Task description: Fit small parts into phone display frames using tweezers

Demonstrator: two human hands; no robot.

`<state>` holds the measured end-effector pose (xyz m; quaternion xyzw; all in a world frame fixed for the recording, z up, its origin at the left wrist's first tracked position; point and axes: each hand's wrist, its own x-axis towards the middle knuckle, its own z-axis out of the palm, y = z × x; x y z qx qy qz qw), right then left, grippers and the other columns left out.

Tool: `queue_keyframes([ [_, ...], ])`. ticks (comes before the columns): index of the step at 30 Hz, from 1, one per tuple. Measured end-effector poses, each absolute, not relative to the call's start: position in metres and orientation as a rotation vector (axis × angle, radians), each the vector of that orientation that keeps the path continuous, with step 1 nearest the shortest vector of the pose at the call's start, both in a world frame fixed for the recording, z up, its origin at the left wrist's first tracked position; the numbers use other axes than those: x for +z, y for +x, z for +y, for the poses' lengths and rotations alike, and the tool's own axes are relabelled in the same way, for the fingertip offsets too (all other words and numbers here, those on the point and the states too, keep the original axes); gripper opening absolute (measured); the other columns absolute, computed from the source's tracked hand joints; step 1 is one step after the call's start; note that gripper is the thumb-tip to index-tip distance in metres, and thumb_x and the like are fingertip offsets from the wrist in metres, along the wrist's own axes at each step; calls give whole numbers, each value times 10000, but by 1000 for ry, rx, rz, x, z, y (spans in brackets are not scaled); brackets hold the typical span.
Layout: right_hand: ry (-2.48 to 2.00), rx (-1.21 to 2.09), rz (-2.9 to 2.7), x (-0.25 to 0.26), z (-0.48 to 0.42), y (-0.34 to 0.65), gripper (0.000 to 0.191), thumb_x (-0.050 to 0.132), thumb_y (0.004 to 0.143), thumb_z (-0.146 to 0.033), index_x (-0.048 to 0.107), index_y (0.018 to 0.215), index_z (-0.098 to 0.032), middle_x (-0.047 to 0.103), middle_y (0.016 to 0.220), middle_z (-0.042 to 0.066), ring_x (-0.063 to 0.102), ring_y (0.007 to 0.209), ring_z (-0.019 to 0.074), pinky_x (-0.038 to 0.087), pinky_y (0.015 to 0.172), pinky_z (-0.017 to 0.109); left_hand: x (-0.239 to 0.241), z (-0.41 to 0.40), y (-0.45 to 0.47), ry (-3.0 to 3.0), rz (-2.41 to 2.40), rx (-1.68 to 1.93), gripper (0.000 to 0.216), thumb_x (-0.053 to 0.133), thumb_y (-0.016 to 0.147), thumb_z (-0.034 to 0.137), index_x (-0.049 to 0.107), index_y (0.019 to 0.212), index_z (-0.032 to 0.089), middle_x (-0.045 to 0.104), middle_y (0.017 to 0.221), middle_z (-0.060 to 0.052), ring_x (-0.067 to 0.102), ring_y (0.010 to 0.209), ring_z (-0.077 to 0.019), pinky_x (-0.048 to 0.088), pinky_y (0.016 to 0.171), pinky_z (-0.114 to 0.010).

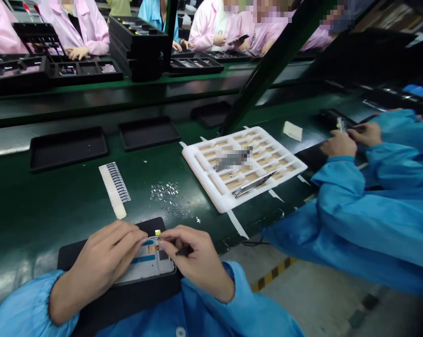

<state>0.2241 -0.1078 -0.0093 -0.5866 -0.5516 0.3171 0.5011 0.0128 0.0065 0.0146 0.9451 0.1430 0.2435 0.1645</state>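
A silver-white phone frame (145, 267) lies in front of me on a black tray or pad (134, 299). It has blue strips, an orange flex piece and a yellow tab (157, 232) at its far edge. My left hand (104, 257) is closed over the frame's left side, fingertips at its far edge. My right hand (199, 257) is pinched at the far right corner, with a small dark tool (184, 251) tucked in its fingers; its exact kind is hidden. Beyond the hands are many tiny metal parts (171, 199) and a white strip (113, 189) with thin dark pieces along one side.
A white foam tray (220, 199) with slots holds phone parts. Black trays (69, 147) stand on the green bench. A dark post (267, 70) slants across. At right, a co-worker's hands (341, 142) hold a small part. Several people in pink and blue work opposite.
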Motion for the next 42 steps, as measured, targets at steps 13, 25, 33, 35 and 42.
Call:
queue_keyframes([
  [13, -1580, 133, -1864, -31, -112, 231, 233, 476, 1090, -87, 698, 1054, -146, 743, 1009, 75, 741, 861, 182, 549, 718, 277, -3, -12, -2, 2977, 665, 453, 288, 418, 1124, 245, 685, 1179, 151, 750, 1117, -90, 712, 998, -250, 604, 885, -396],
  [25, -1579, 25, -1973, -31, -107, 230, 271, 440, 1109, -111, 706, 1069, -144, 776, 1024, 74, 751, 880, 164, 570, 751, 265, -5, -21, -5, 3167, 523, 622, 364, 383, 1068, 69, 722, 1199, 96, 770, 1139, -124, 721, 1018, -261, 635, 874, -387],
  [33, -1599, -132, -2073, -32, -106, 226, 302, 426, 1117, -135, 725, 1070, -120, 768, 1019, 91, 667, 782, 198, 470, 601, 333, -10, -19, -1, 3159, 452, 623, 369, 396, 1070, 79, 720, 1245, 107, 778, 1158, -126, 730, 1027, -273, 645, 874, -411],
  [35, -1595, -150, -2101, -31, -106, 227, 276, 456, 1107, -139, 729, 1069, -121, 767, 1018, 101, 639, 756, 201, 441, 583, 339, -11, -18, 0, 3152, 449, 622, 360, 422, 1060, 72, 724, 1251, 113, 777, 1145, -124, 726, 1022, -272, 641, 878, -412],
  [42, -1706, -211, -2215, -25, -122, 213, 317, 485, 1059, -129, 729, 1253, -71, 778, 1223, 169, 664, 774, 241, 506, 543, 368, -13, -16, 2, 3150, 442, 598, 348, 440, 1043, 80, 727, 1240, 96, 761, 1139, -154, 707, 1020, -295, 641, 864, -438],
])
